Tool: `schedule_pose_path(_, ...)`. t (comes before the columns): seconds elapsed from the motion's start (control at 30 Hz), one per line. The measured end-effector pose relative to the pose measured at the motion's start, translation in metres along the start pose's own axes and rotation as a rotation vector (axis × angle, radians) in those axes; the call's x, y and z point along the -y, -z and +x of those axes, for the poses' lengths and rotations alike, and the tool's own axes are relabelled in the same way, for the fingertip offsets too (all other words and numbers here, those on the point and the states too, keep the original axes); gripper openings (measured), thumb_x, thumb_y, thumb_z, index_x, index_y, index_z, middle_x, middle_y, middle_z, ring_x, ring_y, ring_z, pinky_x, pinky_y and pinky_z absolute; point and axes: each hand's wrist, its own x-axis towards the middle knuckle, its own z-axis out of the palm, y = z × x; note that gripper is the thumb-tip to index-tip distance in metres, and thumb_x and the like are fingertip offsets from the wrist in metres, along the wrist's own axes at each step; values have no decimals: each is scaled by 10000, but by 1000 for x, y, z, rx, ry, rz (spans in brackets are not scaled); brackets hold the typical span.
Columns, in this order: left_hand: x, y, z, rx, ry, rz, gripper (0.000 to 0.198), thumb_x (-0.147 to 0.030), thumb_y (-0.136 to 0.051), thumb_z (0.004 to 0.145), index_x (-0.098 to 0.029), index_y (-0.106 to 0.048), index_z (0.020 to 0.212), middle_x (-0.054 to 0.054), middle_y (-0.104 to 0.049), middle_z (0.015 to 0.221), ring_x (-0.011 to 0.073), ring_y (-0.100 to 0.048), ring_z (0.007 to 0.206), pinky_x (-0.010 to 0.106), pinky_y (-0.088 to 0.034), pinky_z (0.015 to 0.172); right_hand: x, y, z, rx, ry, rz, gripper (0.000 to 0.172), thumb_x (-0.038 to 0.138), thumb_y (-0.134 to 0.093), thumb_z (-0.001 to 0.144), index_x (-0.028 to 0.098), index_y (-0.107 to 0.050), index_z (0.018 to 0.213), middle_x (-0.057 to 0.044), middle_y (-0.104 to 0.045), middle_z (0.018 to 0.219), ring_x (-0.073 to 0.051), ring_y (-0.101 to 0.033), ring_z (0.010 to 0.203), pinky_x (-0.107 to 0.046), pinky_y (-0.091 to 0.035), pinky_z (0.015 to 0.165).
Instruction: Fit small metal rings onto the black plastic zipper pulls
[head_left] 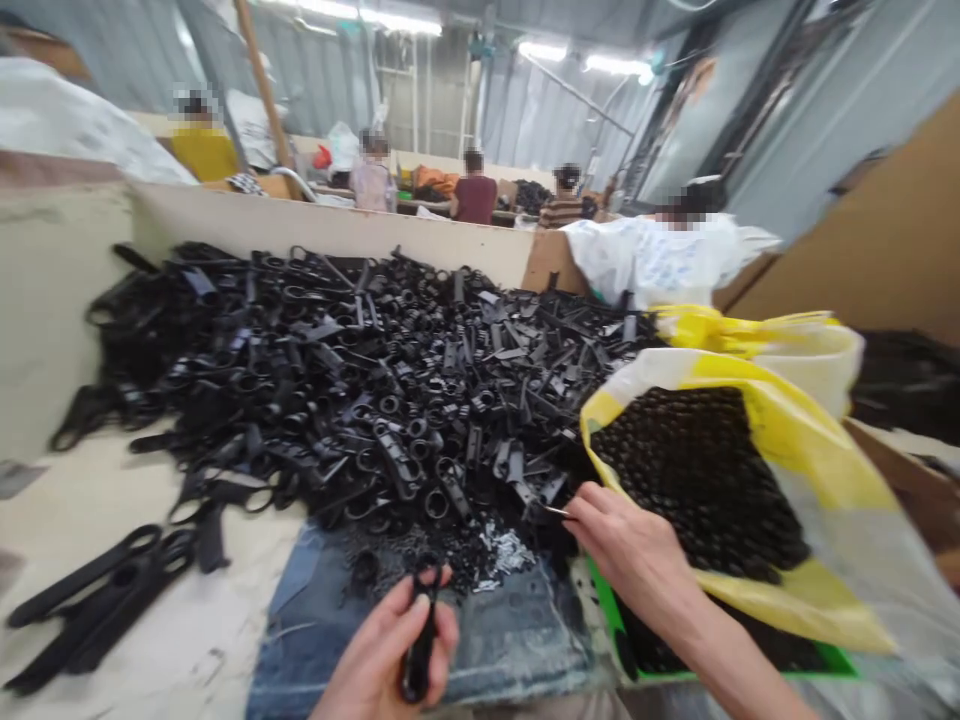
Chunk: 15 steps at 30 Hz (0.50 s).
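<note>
My left hand (386, 640) is closed round a black plastic part (421, 640) with a ring at its upper end, held above a blue denim cloth (517, 625). The fingers of my right hand (630, 540) pinch a thin metal tool (556, 512), of which only the pale tip shows; its kind is unclear. That hand is beside the open mouth of a yellow and white bag (780, 430). Small silvery metal pieces (506, 552) and tiny dark bits lie on the cloth between the hands. Behind them rises a large heap of black plastic parts (360, 380).
Small round black pieces (682, 470) fill the bag, which rests over a green tray (619, 635). Several long black assembled pieces (105, 605) lie at the left. A pale board (337, 225) walls off the heap's back. Several people sit farther off.
</note>
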Motion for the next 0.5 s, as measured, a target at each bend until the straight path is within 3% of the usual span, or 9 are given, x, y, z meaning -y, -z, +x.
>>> schedule_pose_path(0.07, 0, 2, 1, 74, 22, -82, 606, -373, -978, 685, -123, -715, 1170, 75, -771, 825, 148, -652, 625, 231, -438, 546, 6, -1, 0, -101, 33, 18, 394, 279, -403, 1129, 228, -664, 839, -41, -698, 804, -199, -711, 670, -283, -461, 559)
schedule_pose_path(0.13, 1, 7, 3, 120, 43, -154, 505, -299, -924, 745, -132, -707, 1169, 116, -796, 917, 187, -709, 721, 255, -476, 607, 20, -1, 0, -233, 54, 79, 311, 290, -452, 1129, 224, -691, 941, -48, -741, 914, -177, -736, 721, -279, -517, 639)
schedule_pose_path(0.2, 3, 9, 5, 131, 60, -198, 452, -304, -899, 793, -146, -704, 1168, 137, -806, 961, 198, -729, 755, 254, -484, 618, 43, -3, 0, -348, 91, 188, 166, 196, -552, 1084, 207, -715, 1053, -63, -762, 983, -172, -758, 795, -267, -563, 745)
schedule_pose_path(0.27, 5, 6, 7, 124, 74, -227, 479, -406, -897, 821, -135, -717, 1174, 142, -807, 953, 193, -730, 741, 239, -483, 582, 71, -10, 3, -418, 178, 291, 167, 105, -600, 1034, 175, -726, 1118, -89, -779, 972, -190, -769, 823, -276, -591, 763)
schedule_pose_path(0.33, 5, 2, 7, 74, 82, -275, 515, -468, -906, 811, -122, -741, 1156, 128, -803, 948, 181, -728, 733, 225, -495, 561, 96, -19, 7, -449, 292, 356, 179, 98, -597, 1030, 140, -726, 1147, -114, -795, 939, -202, -770, 774, -292, -605, 689)
schedule_pose_path(0.43, -2, 1, 3, -104, 32, -319, 443, -264, -978, 732, -147, -758, 1098, 49, -780, 871, 128, -700, 681, 202, -529, 595, 122, -29, 9, -527, 383, 415, 152, 110, -587, 1044, 116, -728, 1099, -106, -797, 849, -177, -749, 629, -266, -591, 561)
schedule_pose_path(0.5, -7, 4, -1, -210, -86, -252, 489, -150, -988, 679, -180, -744, 1102, -11, -740, 801, 87, -657, 620, 181, -530, 608, 130, -30, 5, -521, 340, 462, 125, 161, -602, 1056, 139, -726, 1052, -90, -790, 827, -173, -759, 613, -248, -609, 555)
